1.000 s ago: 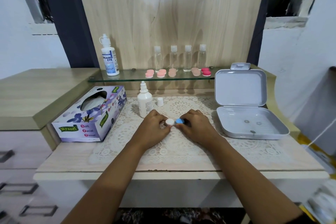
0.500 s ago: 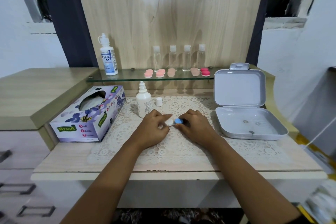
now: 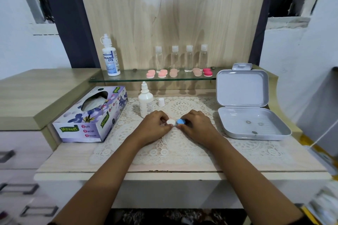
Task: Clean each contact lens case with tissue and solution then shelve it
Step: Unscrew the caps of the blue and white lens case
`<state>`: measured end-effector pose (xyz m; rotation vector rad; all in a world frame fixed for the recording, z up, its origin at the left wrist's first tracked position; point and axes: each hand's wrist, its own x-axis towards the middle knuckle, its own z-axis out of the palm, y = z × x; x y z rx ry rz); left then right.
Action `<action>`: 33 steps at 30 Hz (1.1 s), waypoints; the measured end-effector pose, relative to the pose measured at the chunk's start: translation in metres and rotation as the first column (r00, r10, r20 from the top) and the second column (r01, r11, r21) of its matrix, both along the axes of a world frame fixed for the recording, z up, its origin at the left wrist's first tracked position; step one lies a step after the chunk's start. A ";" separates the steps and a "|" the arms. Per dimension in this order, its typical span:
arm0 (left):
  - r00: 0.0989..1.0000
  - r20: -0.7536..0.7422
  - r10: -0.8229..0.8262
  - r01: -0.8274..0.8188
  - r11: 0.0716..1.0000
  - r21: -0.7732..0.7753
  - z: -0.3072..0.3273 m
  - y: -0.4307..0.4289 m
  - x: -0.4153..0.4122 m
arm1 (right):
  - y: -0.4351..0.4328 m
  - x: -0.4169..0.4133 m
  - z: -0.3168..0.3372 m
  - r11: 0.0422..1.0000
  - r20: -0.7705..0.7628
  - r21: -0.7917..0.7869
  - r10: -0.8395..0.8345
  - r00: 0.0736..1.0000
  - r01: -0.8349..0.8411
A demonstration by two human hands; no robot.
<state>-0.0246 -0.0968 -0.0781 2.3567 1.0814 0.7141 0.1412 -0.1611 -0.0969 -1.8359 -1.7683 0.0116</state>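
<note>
Of the small contact lens case with one white and one blue cap (image 3: 171,122), only the two lids show. The body beneath is covered by the curled fingers of the left hand (image 3: 155,127) and the right hand (image 3: 197,126), which pinch it. Three tiny round bits (image 3: 248,121) in the open grey plastic box (image 3: 274,133) are too small to identify. The fine print on the white dropper bottle (image 3: 146,103) is unreadable. The dark drawer handles (image 3: 29,188) at the left are blurred, the topmost cut off at the edge.
</note>
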 end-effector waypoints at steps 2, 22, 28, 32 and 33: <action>1.000 0.005 0.010 -0.010 1.000 -0.010 0.002 -0.001 0.002 | 0.000 0.000 0.000 1.000 -0.001 0.000 -0.002 1.000 0.002; 0.989 -0.144 -0.046 0.046 0.999 -0.002 0.016 0.002 0.006 | -0.001 0.000 0.000 1.000 -0.017 -0.002 0.000 1.000 0.000; 0.996 -0.077 0.037 -0.037 0.999 -0.001 0.026 0.007 0.018 | -0.001 0.000 0.001 1.000 -0.007 -0.006 -0.002 1.000 0.002; 0.989 -0.123 0.081 -0.082 0.997 0.000 0.030 0.013 0.031 | -0.001 -0.001 0.001 1.000 -0.005 -0.012 -0.002 1.000 0.002; 0.986 -0.138 0.089 -0.092 0.996 -0.021 0.030 0.014 0.035 | -0.002 -0.001 0.001 1.000 -0.007 -0.012 -0.002 1.000 0.002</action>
